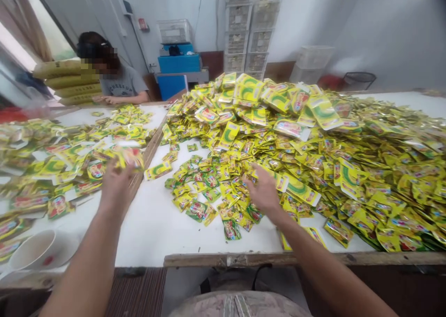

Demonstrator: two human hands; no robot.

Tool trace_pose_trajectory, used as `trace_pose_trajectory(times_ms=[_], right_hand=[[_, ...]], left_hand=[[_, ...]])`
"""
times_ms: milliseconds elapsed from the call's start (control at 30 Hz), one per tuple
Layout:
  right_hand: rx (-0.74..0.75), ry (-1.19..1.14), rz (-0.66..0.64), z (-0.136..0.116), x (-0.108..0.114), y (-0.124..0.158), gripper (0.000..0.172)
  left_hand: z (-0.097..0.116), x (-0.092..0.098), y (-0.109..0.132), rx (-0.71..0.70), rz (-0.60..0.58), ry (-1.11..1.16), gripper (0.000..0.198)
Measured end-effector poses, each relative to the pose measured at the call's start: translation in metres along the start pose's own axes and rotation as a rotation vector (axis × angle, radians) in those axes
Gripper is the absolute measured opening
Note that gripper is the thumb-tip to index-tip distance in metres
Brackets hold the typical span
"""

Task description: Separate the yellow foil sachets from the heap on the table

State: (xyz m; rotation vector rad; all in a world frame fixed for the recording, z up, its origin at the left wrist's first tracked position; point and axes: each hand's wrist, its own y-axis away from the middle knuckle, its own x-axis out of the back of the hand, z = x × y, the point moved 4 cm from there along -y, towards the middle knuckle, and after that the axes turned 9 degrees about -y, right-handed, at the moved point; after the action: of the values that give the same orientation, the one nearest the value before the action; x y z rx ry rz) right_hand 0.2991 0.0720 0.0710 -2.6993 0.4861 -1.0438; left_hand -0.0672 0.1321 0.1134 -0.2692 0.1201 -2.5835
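Note:
My left hand point(116, 180) is raised over the table's left part and holds a yellow sachet point(130, 157) at its fingertips; both are blurred by motion. My right hand point(263, 189) reaches with fingers spread onto the near edge of a huge pile of yellow and green sachets point(313, 136) on the white table point(153, 224). Small green and yellow sachets point(205, 191) lie scattered just left of that hand.
A second spread of sachets point(62, 159) covers the left table beyond a wooden divider point(149, 150). A white bowl point(33, 252) sits at the near left. Another person point(118, 82) sits at the far left. Blue boxes point(179, 64) and stacked crates point(251, 38) stand by the wall.

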Motion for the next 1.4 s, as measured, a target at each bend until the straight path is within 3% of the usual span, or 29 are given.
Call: trace_pose_trajectory(times_ms=[67,133,200,300,433,500,567,633,700,800,867,1000,1100,1167,1233,1300,1400], right_hand=[[-0.041,0.295,0.054,0.03,0.021,-0.015,0.055],[-0.018,0.441,-0.014,0.052,0.03,-0.023,0.054],[0.052,0.463,0.007,0.057,0.035,-0.021,0.053],[0.226,0.314,0.026,0.029,0.026,-0.001,0.054],[0.483,0.084,-0.425,-0.035,-0.022,0.038,0.049],[0.541,-0.043,-0.655,-0.055,-0.047,0.049,0.054],[0.489,-0.124,-0.691,-0.059,-0.065,0.04,0.05],[0.385,-0.098,-0.578,-0.052,-0.079,0.015,0.037],[0.346,0.072,-0.498,-0.043,-0.091,-0.011,0.04],[0.388,0.308,-0.581,-0.034,-0.11,-0.033,0.054],[0.381,0.384,-0.593,-0.031,-0.116,-0.037,0.05],[0.337,0.412,-0.584,-0.027,-0.11,-0.023,0.018],[0.209,0.297,-0.508,-0.017,-0.092,-0.006,0.021],[0.065,0.168,-0.427,-0.007,-0.078,0.006,0.024],[-0.024,0.072,-0.386,0.001,-0.071,0.018,0.026],[-0.051,-0.008,-0.365,0.005,-0.068,0.026,0.026],[-0.089,-0.178,-0.321,0.004,-0.067,0.024,0.026]], left_hand=[[0.014,0.014,-0.019,-0.119,0.239,-0.022,0.077],[0.011,0.009,-0.015,-0.108,0.249,-0.049,0.083],[-0.007,-0.012,0.008,0.011,0.053,-0.039,0.07],[-0.035,-0.049,0.063,0.239,-0.349,0.022,0.056],[-0.052,-0.075,0.123,0.451,-0.841,0.064,0.055],[-0.056,-0.074,0.133,0.434,-0.948,0.015,0.05],[-0.063,-0.066,0.132,0.41,-0.932,-0.042,0.047],[-0.074,-0.054,0.127,0.397,-0.864,-0.099,0.047],[-0.083,-0.042,0.123,0.342,-0.819,-0.183,0.049],[-0.086,-0.031,0.123,0.192,-0.848,-0.379,0.048],[-0.081,-0.028,0.126,0.095,-0.866,-0.55,0.047],[-0.068,-0.035,0.131,0.02,-0.837,-0.8,0.044],[-0.064,-0.041,0.135,0.001,-0.773,-0.868,0.041],[-0.061,-0.042,0.138,-0.146,-0.619,-0.969,0.048],[-0.057,-0.043,0.145,-0.382,-0.521,-1.072,0.056],[-0.057,-0.046,0.155,-0.565,-0.588,-1.105,0.059],[-0.061,-0.046,0.161,-0.617,-0.717,-1.061,0.052]])
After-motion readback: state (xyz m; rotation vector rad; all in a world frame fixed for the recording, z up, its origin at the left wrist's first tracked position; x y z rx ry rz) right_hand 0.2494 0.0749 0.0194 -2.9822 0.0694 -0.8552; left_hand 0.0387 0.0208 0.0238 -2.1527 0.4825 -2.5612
